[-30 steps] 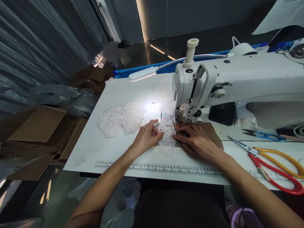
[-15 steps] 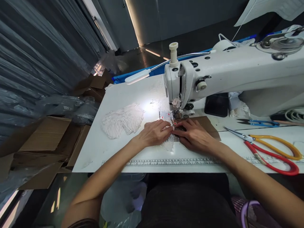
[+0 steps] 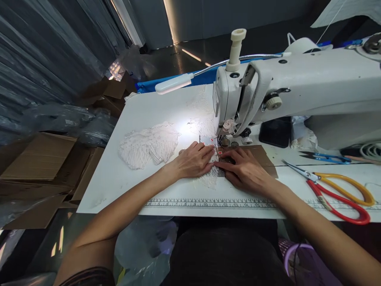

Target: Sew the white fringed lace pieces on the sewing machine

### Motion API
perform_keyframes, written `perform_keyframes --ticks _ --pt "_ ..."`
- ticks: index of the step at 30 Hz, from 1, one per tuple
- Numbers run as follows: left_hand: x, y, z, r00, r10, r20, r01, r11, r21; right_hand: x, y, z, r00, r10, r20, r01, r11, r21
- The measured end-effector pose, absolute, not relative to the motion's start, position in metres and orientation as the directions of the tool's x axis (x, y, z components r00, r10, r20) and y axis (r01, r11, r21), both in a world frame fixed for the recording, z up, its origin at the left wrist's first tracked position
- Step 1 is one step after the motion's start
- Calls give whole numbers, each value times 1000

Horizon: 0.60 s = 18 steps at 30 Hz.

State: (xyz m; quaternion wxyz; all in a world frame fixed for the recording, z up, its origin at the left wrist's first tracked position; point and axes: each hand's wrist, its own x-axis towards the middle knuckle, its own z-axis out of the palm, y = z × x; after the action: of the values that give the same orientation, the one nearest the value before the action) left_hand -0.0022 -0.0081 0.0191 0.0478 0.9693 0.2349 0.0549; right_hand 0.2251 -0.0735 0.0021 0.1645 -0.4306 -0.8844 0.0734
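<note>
My left hand (image 3: 195,159) lies palm down, fingers stretched out over a strip of white lace (image 3: 208,179) just in front of the sewing machine's needle area. The lace shows below and beside the fingers; the part beneath them is hidden. Close by on the right, my right hand (image 3: 242,167) rests with fingers extended, their tips near the lace edge and the metal plate. Neither hand wraps round anything. Above them stands the white sewing machine (image 3: 309,79), its presser foot (image 3: 219,140) near my fingertips. A brown board (image 3: 262,157) lies partly under my right hand.
A pile of white lace pieces (image 3: 149,145) lies left. To the right are scissors with orange and red handles (image 3: 342,192), blue thread snips (image 3: 330,157) and a black phone-like slab (image 3: 275,132). A lamp (image 3: 174,84) lights the table; a printed ruler (image 3: 205,204) runs along its front.
The camera view has shifted, so the machine appears larger and further right. My left hand has slid slightly away from the table's front edge over the lace; my right hand stays nearly in place.
</note>
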Motion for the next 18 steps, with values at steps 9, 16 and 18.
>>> perform_keyframes --ticks 9,16,18 --pt "7 3 21 845 518 131 503 -854 131 228 -66 -5 -513 803 303 733 594 -333" --pt "9 1 10 804 557 209 528 -830 181 233 -62 -9 -499 796 341 683 604 -411" --pt "9 0 8 796 561 226 528 -827 192 234 -62 -9 -494 793 358 672 609 -421"
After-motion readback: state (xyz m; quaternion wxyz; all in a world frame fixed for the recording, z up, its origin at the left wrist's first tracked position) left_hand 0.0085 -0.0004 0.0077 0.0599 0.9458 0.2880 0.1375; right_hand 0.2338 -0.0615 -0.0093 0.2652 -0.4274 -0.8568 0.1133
